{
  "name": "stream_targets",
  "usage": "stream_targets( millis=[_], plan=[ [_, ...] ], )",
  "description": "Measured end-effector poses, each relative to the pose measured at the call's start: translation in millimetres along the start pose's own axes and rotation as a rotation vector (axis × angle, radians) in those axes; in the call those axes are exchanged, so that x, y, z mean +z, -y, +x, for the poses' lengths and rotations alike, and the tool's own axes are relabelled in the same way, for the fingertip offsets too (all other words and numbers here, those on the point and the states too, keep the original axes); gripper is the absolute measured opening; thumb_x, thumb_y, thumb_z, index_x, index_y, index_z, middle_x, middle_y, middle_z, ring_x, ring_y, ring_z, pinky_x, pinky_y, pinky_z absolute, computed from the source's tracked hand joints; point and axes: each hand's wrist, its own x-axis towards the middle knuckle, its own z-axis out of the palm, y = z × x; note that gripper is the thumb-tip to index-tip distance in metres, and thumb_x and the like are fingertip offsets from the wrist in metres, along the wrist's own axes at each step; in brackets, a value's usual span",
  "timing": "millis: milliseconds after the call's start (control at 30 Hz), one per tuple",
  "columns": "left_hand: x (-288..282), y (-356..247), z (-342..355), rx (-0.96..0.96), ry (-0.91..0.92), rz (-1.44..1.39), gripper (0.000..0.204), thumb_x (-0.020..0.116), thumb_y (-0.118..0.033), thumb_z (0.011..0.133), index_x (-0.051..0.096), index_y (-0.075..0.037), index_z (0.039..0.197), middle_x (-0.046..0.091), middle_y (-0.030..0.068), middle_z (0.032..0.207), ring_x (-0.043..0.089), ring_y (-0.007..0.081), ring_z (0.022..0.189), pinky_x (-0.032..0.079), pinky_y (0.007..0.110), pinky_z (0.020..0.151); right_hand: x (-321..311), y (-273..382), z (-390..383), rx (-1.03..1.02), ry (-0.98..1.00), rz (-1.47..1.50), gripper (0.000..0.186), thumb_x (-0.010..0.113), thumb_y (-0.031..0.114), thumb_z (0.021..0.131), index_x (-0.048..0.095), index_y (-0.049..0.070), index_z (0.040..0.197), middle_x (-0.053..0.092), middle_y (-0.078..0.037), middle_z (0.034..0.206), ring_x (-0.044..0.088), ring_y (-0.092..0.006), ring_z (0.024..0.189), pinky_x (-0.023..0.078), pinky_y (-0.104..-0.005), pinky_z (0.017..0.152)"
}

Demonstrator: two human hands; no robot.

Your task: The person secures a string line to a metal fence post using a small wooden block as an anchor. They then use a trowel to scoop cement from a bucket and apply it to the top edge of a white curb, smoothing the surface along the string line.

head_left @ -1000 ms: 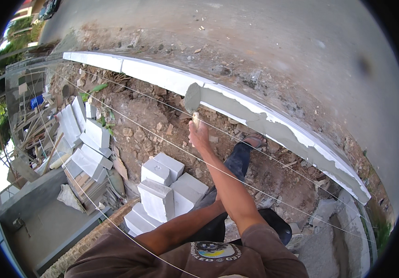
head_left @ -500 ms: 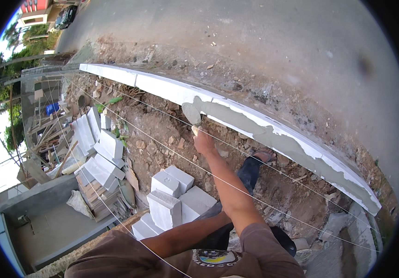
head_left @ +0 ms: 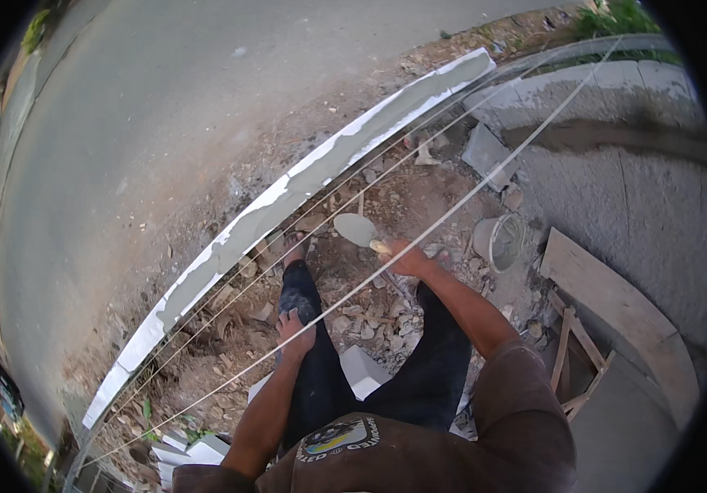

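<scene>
My right hand (head_left: 407, 257) is closed round the pale wooden handle of a trowel (head_left: 354, 230). The trowel's rounded blade looks grey with mortar and hangs over the rubble, apart from the wall. My left hand (head_left: 295, 332) lies on my left knee, with its fingers spread over the dark trousers and nothing in it. Beyond my feet runs a low wall of white blocks (head_left: 133, 343). Grey mortar (head_left: 312, 176) coats much of its top, and bare white shows toward its left end.
Taut strings (head_left: 452, 215) cross between me and the wall. At my right are a mortar-smeared bucket (head_left: 503, 241), a long board (head_left: 616, 308) and a wooden frame (head_left: 573, 355). White blocks (head_left: 363, 371) lie between and beside my legs. Rubble covers the ground; a road (head_left: 165, 107) lies beyond.
The view has swung to the right. My right hand has drawn the trowel away from the wall's top toward the bucket side. My left hand, hidden before, now shows on my knee.
</scene>
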Motion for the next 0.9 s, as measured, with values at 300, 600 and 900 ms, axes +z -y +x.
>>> stream_targets(
  millis=[300,600,900],
  plan=[
    [30,-43,15,0.14,-0.093,0.159,0.066,0.07,-0.031,0.08,0.051,-0.001,0.135,0.053,0.0274,0.132,0.051,0.0446,0.124,0.043,0.048,0.105,-96,-257,-279,0.922,-0.314,-0.141,0.031,0.063,0.019,0.087,0.066,0.006,0.115,0.067,-0.019,0.108,0.068,-0.0358,0.1,0.055,-0.0445,0.087],
    [68,-114,-33,0.154,-0.019,0.262,0.058,0.07,-0.029,0.083,0.055,0.004,0.129,0.057,0.0287,0.126,0.054,0.0437,0.12,0.042,0.046,0.105,-1,-480,-237,0.807,-0.264,-0.324,0.024,0.056,0.01,0.089,0.066,0.006,0.111,0.066,-0.018,0.112,0.068,-0.0284,0.098,0.055,-0.0388,0.086],
    [75,-154,-84,0.029,-0.136,0.293,0.053,0.07,-0.027,0.084,0.057,0.0,0.128,0.053,0.0261,0.131,0.053,0.0429,0.122,0.042,0.046,0.106,42,-430,-185,0.865,-0.439,0.561,0.027,0.065,0.017,0.086,0.068,0.0,0.107,0.072,-0.022,0.103,0.068,-0.0414,0.096,0.053,-0.0453,0.087]
  ],
)
